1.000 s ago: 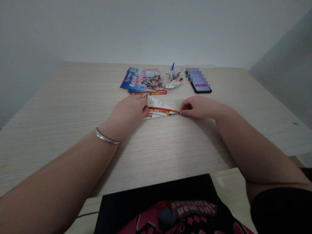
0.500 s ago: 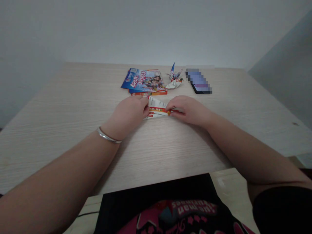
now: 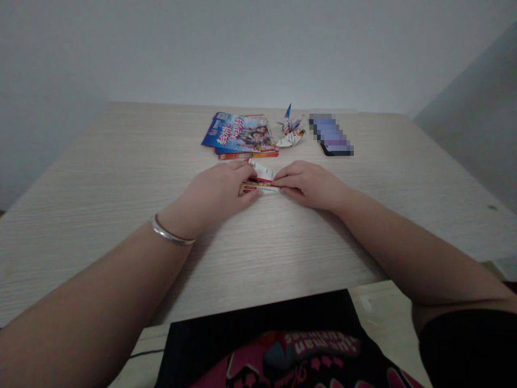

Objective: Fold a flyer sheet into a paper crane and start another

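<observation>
A folded flyer (image 3: 264,188), white with red and orange print, lies on the table between my hands. My left hand (image 3: 218,186), a silver bangle on its wrist, has its fingers closed around the left end of the paper. On the right end, the fingers of my right hand (image 3: 309,183) are pinched together over the tip. Parts of the paper are hidden beneath the fingers of both hands.
Behind my left hand lies a stack of blue and orange flyers (image 3: 238,134). To its right are folded paper cranes (image 3: 290,139), with a phone (image 3: 332,134) beyond them. A wall (image 3: 250,54) stands behind the pale wooden table (image 3: 100,161).
My left hand has shifted right along the paper, its thumb now on the lower edge. My right fingers have straightened over the tip. Less of the flyer shows between the hands.
</observation>
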`<state>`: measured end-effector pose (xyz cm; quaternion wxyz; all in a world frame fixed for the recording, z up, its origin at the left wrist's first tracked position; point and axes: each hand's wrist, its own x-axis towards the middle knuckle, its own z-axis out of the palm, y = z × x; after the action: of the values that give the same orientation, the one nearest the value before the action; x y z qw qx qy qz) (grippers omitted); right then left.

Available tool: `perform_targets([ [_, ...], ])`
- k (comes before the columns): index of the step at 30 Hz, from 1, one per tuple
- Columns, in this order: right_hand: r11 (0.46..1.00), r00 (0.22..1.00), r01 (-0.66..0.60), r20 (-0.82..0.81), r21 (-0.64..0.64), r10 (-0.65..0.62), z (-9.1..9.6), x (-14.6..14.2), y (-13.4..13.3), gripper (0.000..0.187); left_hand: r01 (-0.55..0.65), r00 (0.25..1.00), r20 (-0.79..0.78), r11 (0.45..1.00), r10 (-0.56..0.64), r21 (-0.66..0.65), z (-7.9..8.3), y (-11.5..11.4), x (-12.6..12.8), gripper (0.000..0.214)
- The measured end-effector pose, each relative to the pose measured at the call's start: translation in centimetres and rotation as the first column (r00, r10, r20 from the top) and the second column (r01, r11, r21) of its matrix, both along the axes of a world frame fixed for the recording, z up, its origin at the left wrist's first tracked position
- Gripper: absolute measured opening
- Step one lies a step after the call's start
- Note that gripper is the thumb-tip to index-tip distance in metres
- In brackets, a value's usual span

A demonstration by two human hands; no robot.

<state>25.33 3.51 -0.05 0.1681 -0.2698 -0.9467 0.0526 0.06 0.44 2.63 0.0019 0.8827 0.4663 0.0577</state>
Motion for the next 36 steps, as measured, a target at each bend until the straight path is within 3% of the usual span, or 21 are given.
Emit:
perform_targets([
  [3, 1.0, 1.0, 0.028, 0.005, -0.003, -0.028, 0.0, -0.1, -0.1, 0.03, 0.061, 0.998, -0.027, 0.998, -0.061, -0.004, -0.5, 0.3, -0.2, 0.036],
  [10, 0.999, 0.999, 0.043, 0.001, 0.029, -0.043, 0.3, -0.5, -0.8, 0.03, 0.082, 0.997, -0.015, 0.996, -0.081, 0.036, -1.1, 0.4, -0.5, 0.039],
  [16, 0.997, 0.996, 0.062, 0.057, 0.039, -0.065, 0.0, -0.8, -0.5, 0.027, 0.004, 1.0, 0.002, 1.0, -0.004, -0.009, -0.3, -0.6, 0.3, 0.033],
  [22, 0.997, 0.997, 0.056, 0.059, 0.045, -0.058, 0.3, -0.9, -0.2, 0.025, -0.083, 0.972, -0.225, 0.995, 0.07, -0.047, 1.5, -2.5, 1.6, 0.033],
  [26, 0.997, 0.996, 0.063, 0.065, 0.05, -0.066, 0.4, -0.9, -0.2, 0.025, -0.065, 0.961, -0.274, 0.995, 0.043, -0.07, 1.9, -2.8, 1.7, 0.032],
  [36, 0.997, 0.997, 0.057, 0.058, 0.042, -0.06, 0.4, -0.9, 0.0, 0.025, 0.003, 0.969, -0.246, 0.994, -0.03, -0.111, 1.3, -2.8, 1.8, 0.032],
])
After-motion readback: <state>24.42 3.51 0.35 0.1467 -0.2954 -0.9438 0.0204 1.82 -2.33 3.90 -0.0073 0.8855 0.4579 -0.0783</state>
